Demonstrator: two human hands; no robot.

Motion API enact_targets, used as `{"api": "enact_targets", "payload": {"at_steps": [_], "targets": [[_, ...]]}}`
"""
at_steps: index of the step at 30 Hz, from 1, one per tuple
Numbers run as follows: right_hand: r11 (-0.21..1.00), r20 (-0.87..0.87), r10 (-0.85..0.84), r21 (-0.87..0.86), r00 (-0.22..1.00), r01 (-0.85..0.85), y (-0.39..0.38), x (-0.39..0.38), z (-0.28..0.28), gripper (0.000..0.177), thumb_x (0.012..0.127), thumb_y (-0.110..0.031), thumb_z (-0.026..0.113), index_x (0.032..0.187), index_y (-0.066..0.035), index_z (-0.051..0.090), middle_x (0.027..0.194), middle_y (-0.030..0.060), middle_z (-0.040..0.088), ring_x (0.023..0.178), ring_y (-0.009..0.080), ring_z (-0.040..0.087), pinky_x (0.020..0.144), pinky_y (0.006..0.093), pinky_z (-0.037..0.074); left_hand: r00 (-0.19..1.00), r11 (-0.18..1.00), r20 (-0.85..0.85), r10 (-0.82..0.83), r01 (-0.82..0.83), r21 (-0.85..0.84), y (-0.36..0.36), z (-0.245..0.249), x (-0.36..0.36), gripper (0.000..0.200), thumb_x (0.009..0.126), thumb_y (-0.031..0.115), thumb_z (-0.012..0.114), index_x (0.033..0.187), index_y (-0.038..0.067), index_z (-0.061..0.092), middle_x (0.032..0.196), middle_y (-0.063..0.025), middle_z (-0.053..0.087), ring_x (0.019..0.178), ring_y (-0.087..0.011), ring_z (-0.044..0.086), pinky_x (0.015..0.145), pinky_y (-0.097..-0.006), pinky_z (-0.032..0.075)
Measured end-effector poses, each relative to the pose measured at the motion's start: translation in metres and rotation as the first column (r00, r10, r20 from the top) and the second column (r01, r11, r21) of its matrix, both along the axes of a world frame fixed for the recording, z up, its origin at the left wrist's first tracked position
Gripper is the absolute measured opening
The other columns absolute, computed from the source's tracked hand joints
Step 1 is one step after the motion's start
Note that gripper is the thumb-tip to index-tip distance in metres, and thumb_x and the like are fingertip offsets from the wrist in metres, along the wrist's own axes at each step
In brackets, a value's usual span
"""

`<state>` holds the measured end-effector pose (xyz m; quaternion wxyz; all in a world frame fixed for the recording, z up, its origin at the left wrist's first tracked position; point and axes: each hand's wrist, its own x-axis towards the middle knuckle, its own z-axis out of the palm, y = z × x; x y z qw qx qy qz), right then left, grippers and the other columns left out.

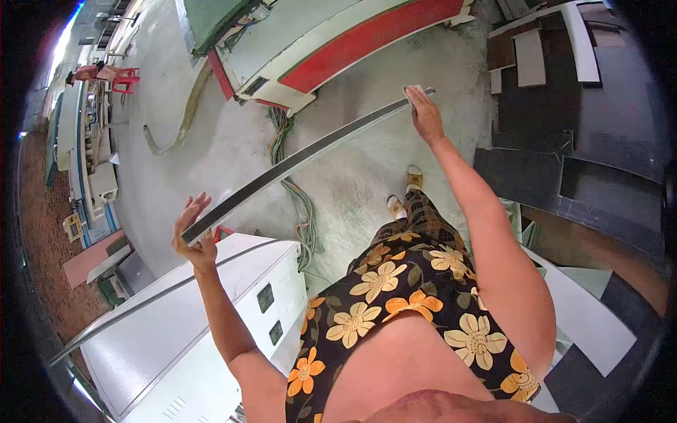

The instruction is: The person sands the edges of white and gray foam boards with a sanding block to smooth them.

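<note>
A long, narrow dark strip (303, 154) with a pale lower edge is held up in front of me, slanting from lower left to upper right. My left hand (192, 233) grips its near-left end between thumb and fingers, the fingers partly stretched out. At the far-right end, my right hand (424, 116) is closed over the strip. Something small and pale shows at the right fingertips, too small to make out.
A white cabinet (190, 296) stands at the lower left. Ahead is a red-and-white machine (367, 46), with cables (302, 204) running across the floor. Dark panels (613, 120) lie on the right. A red chair (125, 79) is farther back.
</note>
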<state>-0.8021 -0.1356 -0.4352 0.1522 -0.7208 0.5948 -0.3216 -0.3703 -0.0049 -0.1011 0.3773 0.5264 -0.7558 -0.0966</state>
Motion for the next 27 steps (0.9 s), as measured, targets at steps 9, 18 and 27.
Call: {"api": "enact_targets", "payload": {"at_steps": [9, 18, 27], "targets": [[0.828, 0.138, -0.404, 0.476, 0.904, 0.297, -0.061, -0.043, -0.079, 0.038, 0.086, -0.017, 0.048, 0.122, -0.004, 0.053, 0.123, 0.0185, 0.054, 0.112, 0.0333, 0.053, 0.089, 0.0413, 0.045, 0.993, 0.990, -0.087, 0.076, -0.065, 0.124, -0.002, 0.003, 0.015, 0.057, 0.087, 0.042, 0.058, 0.115, -0.007, 0.050, 0.107, -0.0238, 0.061, 0.099, -0.0354, 0.062, 0.091, -0.0462, 0.046], [0.633, 0.633, -0.774, 0.774, 0.002, -0.023, -0.073, -0.035, -0.092, 0.050, 0.081, -0.048, 0.056, 0.115, -0.012, 0.054, 0.106, 0.0064, 0.059, 0.091, 0.0231, 0.058, 0.068, 0.0422, 0.051, 0.990, 0.981, -0.054, 0.131, -0.122, 0.152, -0.003, 0.004, 0.010, 0.061, 0.086, 0.043, 0.059, 0.121, -0.005, 0.045, 0.111, -0.0240, 0.059, 0.100, -0.0342, 0.060, 0.088, -0.0436, 0.048], [0.545, 0.524, -0.814, 0.838, -0.253, -0.017, -0.066, -0.018, -0.118, 0.039, 0.089, -0.050, 0.046, 0.116, -0.021, 0.051, 0.113, -0.0005, 0.056, 0.105, 0.0202, 0.050, 0.083, 0.0493, 0.041, 0.886, 0.896, -0.130, 0.444, -0.440, 0.061, 0.011, 0.001, -0.014, 0.041, 0.075, 0.031, 0.073, 0.096, -0.001, 0.059, 0.091, -0.0116, 0.062, 0.087, -0.0220, 0.060, 0.079, -0.0329, 0.047]]}}
